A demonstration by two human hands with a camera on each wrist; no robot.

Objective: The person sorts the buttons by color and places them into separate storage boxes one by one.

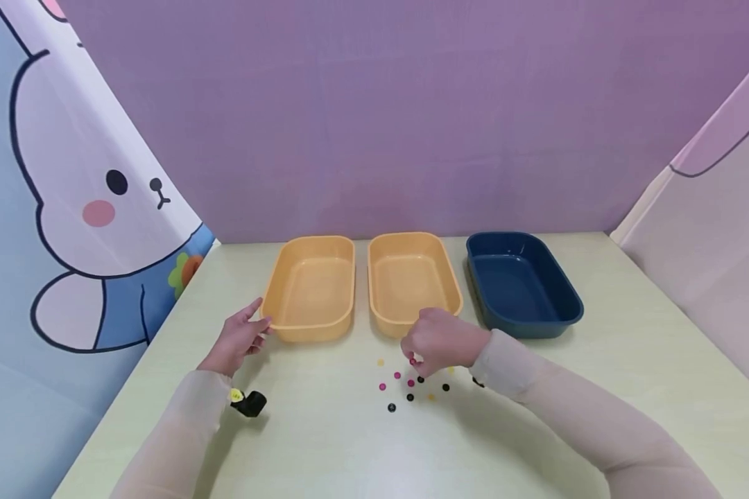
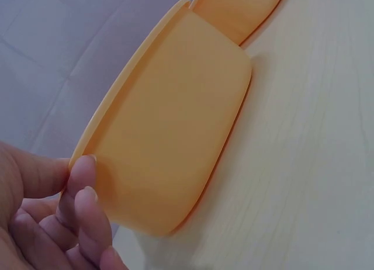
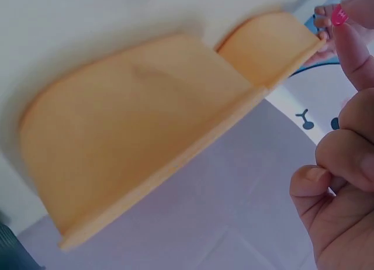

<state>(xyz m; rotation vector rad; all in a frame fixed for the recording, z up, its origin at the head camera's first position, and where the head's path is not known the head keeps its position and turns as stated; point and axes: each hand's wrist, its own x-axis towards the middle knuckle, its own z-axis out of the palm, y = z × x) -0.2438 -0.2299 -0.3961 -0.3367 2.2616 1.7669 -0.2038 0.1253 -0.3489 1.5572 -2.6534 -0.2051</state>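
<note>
My left hand (image 1: 240, 338) pinches the near left corner of the left orange-yellow bin (image 1: 312, 332) by its rim. In the left wrist view the thumb is over the rim and the fingers curl against the outer wall. My right hand (image 1: 443, 339) is raised in front of the middle orange-yellow bin (image 1: 392, 326). Between its thumb and forefinger it pinches a small pink bead (image 3: 339, 15) with a white mark. Below it, loose pink beads (image 1: 383, 387), black beads (image 1: 392, 407) and yellow beads (image 1: 381, 362) lie scattered on the table.
A dark blue bin (image 1: 533, 330) stands at the right of the row. All three bins line up before a purple cloth backdrop (image 1: 374, 118). A black wrist device (image 1: 250, 403) sits at the left sleeve. A curtain with a cartoon rabbit (image 1: 87, 166) hangs along the left.
</note>
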